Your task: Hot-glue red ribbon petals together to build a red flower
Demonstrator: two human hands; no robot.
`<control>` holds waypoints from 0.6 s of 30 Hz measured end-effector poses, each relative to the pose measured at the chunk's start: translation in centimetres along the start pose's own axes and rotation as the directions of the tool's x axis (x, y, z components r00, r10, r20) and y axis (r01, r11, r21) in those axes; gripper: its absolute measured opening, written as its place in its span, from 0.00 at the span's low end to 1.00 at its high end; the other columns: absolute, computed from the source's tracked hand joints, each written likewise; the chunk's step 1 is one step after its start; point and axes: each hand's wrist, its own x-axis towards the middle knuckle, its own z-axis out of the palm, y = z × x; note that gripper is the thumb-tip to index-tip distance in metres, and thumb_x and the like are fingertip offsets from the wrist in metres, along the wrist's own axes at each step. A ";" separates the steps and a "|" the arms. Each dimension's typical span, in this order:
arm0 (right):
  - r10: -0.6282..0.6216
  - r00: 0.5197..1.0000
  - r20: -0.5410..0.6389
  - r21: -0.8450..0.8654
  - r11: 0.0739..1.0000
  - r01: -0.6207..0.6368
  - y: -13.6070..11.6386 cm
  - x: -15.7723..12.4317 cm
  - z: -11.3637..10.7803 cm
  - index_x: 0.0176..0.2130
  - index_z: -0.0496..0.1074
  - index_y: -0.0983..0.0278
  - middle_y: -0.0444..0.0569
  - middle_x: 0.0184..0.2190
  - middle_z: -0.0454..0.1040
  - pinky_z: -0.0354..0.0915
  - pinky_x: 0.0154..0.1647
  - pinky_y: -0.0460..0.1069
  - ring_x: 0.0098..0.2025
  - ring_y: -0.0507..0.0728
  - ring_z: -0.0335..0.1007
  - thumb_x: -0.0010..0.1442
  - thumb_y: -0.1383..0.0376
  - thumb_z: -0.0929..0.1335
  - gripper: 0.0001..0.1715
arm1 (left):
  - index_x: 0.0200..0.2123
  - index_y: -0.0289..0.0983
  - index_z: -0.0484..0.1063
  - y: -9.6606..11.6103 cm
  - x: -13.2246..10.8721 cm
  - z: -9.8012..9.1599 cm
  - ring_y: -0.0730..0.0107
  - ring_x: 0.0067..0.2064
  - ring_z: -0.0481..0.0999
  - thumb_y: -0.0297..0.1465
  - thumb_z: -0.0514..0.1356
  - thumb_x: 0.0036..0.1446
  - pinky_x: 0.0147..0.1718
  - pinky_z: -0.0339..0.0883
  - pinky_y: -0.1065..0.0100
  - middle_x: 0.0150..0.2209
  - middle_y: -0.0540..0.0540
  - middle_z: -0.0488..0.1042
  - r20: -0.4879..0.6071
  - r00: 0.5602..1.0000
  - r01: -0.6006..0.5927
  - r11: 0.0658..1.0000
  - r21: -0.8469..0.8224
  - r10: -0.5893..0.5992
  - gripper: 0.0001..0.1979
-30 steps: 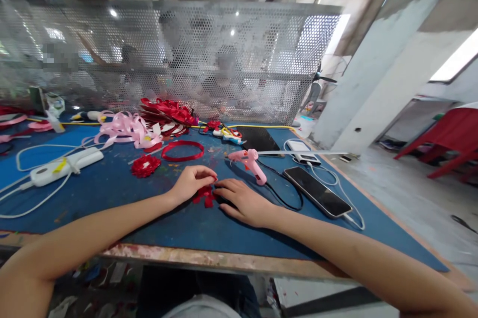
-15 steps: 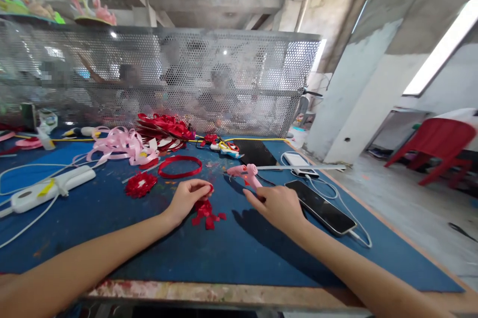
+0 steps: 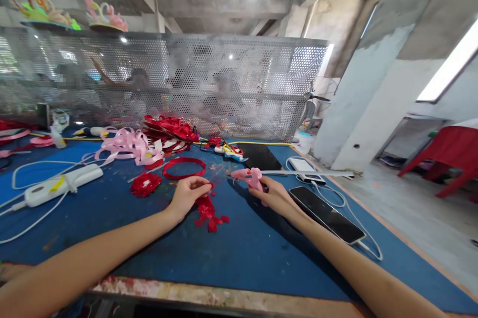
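Note:
My left hand (image 3: 186, 199) is closed in a pinch on a small red fabric piece (image 3: 211, 185), mostly hidden by the fingertips. Just below it lies a little heap of red fabric pieces (image 3: 207, 214). My right hand (image 3: 277, 195) has its fingers around the handle of a pink glue gun (image 3: 255, 175), whose nozzle points left toward my left hand. A long pale glue stick (image 3: 313, 173) juts out of the gun's back. Left of my hands are a red ribbon flower (image 3: 145, 186) with a pale centre and a red hoop (image 3: 184, 168).
Pink ribbon (image 3: 129, 146) and a stack of red ribbon pieces (image 3: 170, 131) lie at the back. A white power strip (image 3: 63, 186) with cables is on the left. At right are a phone (image 3: 326, 213) and a white power bank (image 3: 304, 168). A perforated metal screen (image 3: 209, 88) stands behind.
My right hand has reached the glue gun's handle and closed around it. My left hand keeps its pinch. The view has shifted slightly.

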 end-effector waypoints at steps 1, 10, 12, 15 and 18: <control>0.005 1.000 0.003 0.017 1.000 -0.005 0.1 0.1 0.2 0.33 0.68 0.65 0.43 0.21 0.69 0.55 0.22 0.45 0.20 0.50 0.62 0.51 0.56 0.65 0.14 | 0.27 0.34 0.74 0.0 0.0 0.0 0.73 0.26 0.74 0.36 0.67 0.38 0.29 0.68 0.73 0.22 0.49 0.75 0.001 1.000 0.003 1.000 -0.005 -0.003 0.13; -0.035 0.999 0.006 0.133 0.990 0.034 0.8 0.6 1.1 0.28 0.68 0.66 0.42 0.19 0.67 0.56 0.20 0.44 0.18 0.49 0.60 0.47 0.60 0.66 0.10 | 0.28 0.33 0.75 0.2 0.1 -0.1 0.71 0.28 0.75 0.36 0.67 0.38 0.29 0.69 0.71 0.24 0.47 0.76 -0.014 1.000 0.017 1.000 0.020 -0.017 0.14; -0.012 0.999 -0.034 0.201 0.979 0.018 0.6 0.5 1.1 0.27 0.69 0.66 0.42 0.18 0.66 0.56 0.18 0.44 0.17 0.49 0.59 0.46 0.60 0.66 0.10 | 0.28 0.33 0.76 0.2 0.4 -0.3 0.69 0.28 0.76 0.36 0.66 0.39 0.29 0.69 0.70 0.24 0.47 0.77 -0.014 1.000 -0.005 0.998 0.060 0.006 0.13; 0.025 0.994 -0.102 0.358 0.934 0.013 0.2 0.0 1.1 0.28 0.69 0.66 0.41 0.16 0.64 0.56 0.15 0.44 0.16 0.49 0.57 0.47 0.58 0.66 0.13 | 0.28 0.33 0.76 0.4 1.0 -0.9 0.67 0.29 0.76 0.35 0.66 0.39 0.30 0.69 0.69 0.25 0.46 0.77 -0.017 0.996 -0.080 0.987 0.139 0.083 0.12; -0.001 0.985 -0.174 0.465 0.882 0.083 -0.5 -0.9 1.1 0.31 0.69 0.65 0.43 0.19 0.66 0.56 0.15 0.44 0.18 0.49 0.59 0.47 0.55 0.67 0.16 | 0.27 0.34 0.76 0.5 1.5 -1.5 0.66 0.29 0.77 0.35 0.66 0.39 0.32 0.69 0.68 0.25 0.46 0.78 -0.029 0.991 -0.125 0.980 0.155 0.131 0.12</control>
